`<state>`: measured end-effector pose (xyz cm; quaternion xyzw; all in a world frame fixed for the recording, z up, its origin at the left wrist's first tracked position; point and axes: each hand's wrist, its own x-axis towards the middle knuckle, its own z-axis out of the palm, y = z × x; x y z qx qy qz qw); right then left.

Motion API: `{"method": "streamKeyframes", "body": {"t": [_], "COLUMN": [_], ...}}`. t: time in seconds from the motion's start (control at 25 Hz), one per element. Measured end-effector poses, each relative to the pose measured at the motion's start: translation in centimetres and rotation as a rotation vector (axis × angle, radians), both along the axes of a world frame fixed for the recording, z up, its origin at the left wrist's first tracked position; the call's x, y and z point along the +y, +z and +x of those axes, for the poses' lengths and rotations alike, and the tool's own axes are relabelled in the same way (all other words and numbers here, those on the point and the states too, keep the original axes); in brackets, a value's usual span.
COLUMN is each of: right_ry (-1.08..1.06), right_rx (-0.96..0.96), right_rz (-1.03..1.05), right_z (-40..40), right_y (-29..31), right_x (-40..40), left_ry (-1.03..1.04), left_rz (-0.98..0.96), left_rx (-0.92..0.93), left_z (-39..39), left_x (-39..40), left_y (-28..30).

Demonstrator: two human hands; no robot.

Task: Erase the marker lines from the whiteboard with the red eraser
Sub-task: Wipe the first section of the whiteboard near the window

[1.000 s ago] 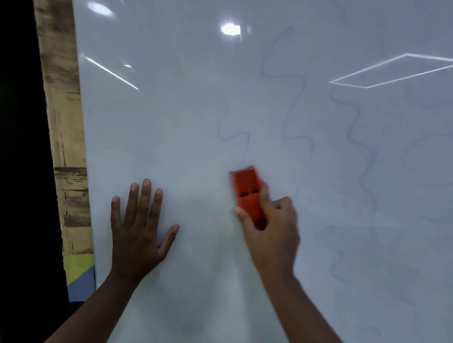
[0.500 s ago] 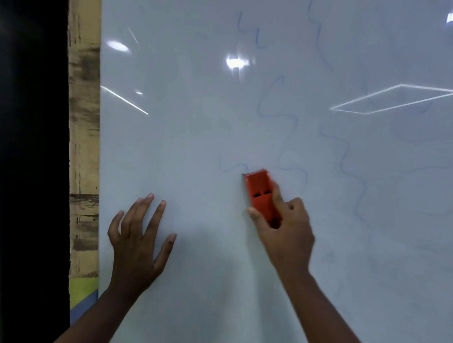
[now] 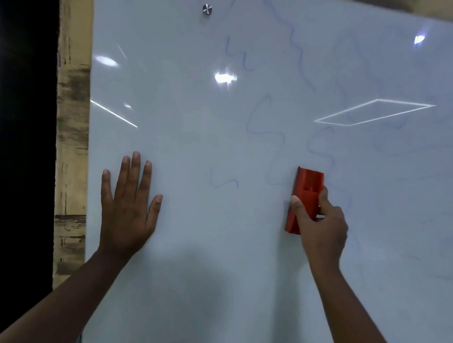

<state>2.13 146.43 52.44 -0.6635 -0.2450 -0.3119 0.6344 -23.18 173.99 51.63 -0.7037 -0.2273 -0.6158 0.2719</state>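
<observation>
The whiteboard (image 3: 181, 246) fills most of the view and bears faint blue wavy marker lines (image 3: 266, 133). A short squiggle (image 3: 223, 182) lies left of the red eraser (image 3: 308, 189). My right hand (image 3: 321, 226) grips the eraser's lower half and holds it upright against the board, its top edge just right of a wavy line's lower end. My left hand (image 3: 127, 209) presses flat on the board at the left, fingers spread and straight.
A worn wooden strip (image 3: 72, 130) borders the board's left edge, with darkness beyond it. A round metal mounting stud (image 3: 207, 9) sits near the board's top. More faint blue lines (image 3: 321, 149) run across the right half. Ceiling lights reflect on the glossy surface.
My right hand has carried the eraser to the right, away from the short squiggle, to the foot of the neighbouring wavy line. The view has tilted upward. My left hand lies flatter on the board.
</observation>
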Motion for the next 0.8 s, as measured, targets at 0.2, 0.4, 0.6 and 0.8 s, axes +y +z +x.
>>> {"method": "streamKeyframes", "body": {"t": [0.2,0.4,0.6,0.8], "right_ry": [-0.035,0.003,-0.024,-0.029], "right_rx": [-0.29,-0.528,-0.601,-0.4], "right_rz": [-0.23,-0.432,-0.454,-0.377], "right_z": [-7.3,-13.2,-11.8,-6.7], "right_y": [-0.2,-2.6,-1.1,4.4], "right_x": [6.0,10.0,8.7,4.7], "left_ry": [-0.011,-0.002,-0.039,-0.057], "left_rz": [-0.014,-0.034,-0.016,0.01], "left_rx": [0.001,0.025,0.013,0.003], "left_z": [0.2,-0.1,-0.3,-0.3], "left_x": [0.2,0.3,0.4,0.3], "left_y": [-0.2,-0.3,-0.5,-0.4]}}
